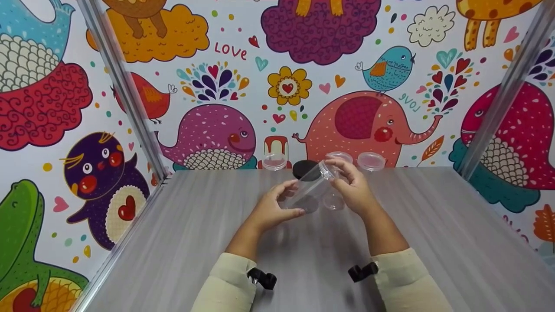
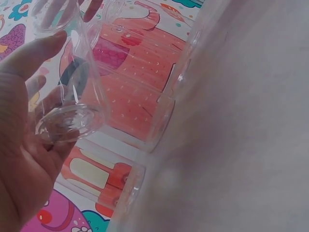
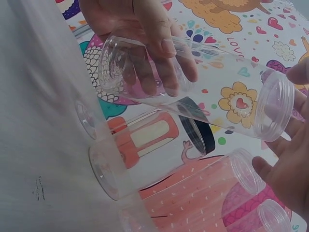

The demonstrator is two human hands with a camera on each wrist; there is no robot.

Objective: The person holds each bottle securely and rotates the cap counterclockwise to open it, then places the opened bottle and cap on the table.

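Observation:
A clear plastic jar (image 1: 308, 184) is held up at a slant over the table, its ridged neck up and to the right. The left hand (image 1: 273, 209) grips it around the base, with thumb and fingers on opposite sides. At the neck, the fingers and thumb of the right hand (image 1: 356, 187) hold the rim; no lid shows on the open-looking end (image 3: 276, 106) in the right wrist view. Behind the held jar stands another clear jar with a black lid (image 1: 305, 168), partly hidden by it. The left wrist view shows the round base (image 2: 70, 123) close to the palm.
Several more clear jars without coloured lids stand along the back of the table, such as one on the left (image 1: 274, 162) and one on the right (image 1: 371, 161). The grey table (image 1: 208, 242) meets walls (image 1: 243, 26) printed with cartoon animals, with metal posts (image 1: 125, 91) at the corners.

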